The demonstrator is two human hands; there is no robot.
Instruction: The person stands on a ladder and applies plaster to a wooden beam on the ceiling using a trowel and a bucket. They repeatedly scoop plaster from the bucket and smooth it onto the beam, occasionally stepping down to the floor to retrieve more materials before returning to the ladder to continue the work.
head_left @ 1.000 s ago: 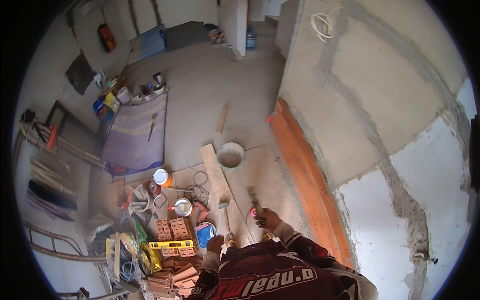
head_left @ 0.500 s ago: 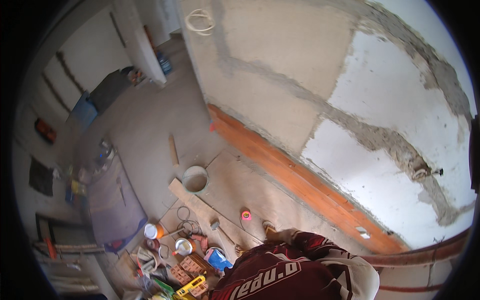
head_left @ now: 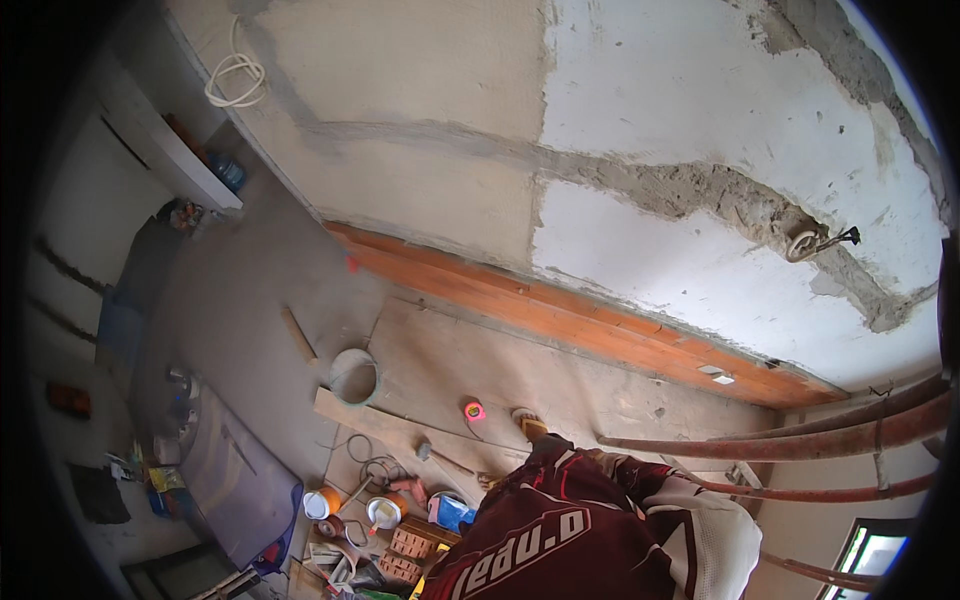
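Note:
The maroon and white sleeve of my right arm bends across the front of my shirt. At its end a small patch of my right hand seems to show; the fingers are hidden, so what it holds cannot be told. My left hand is out of sight. A sandalled foot stands on the floor below me. Close by lie a pink tape measure and a hammer with a long handle, neither visibly touched by a hand.
An orange brick strip runs along the wall's foot. Reddish pipes cross at right. Left lie a board, a round bucket, a cable, white-and-orange tubs and perforated bricks. Wires stick out of the wall.
My view has swung to the right, so the wall and floor items sit farther left and more of the pipes and a window show. No object has visibly been moved.

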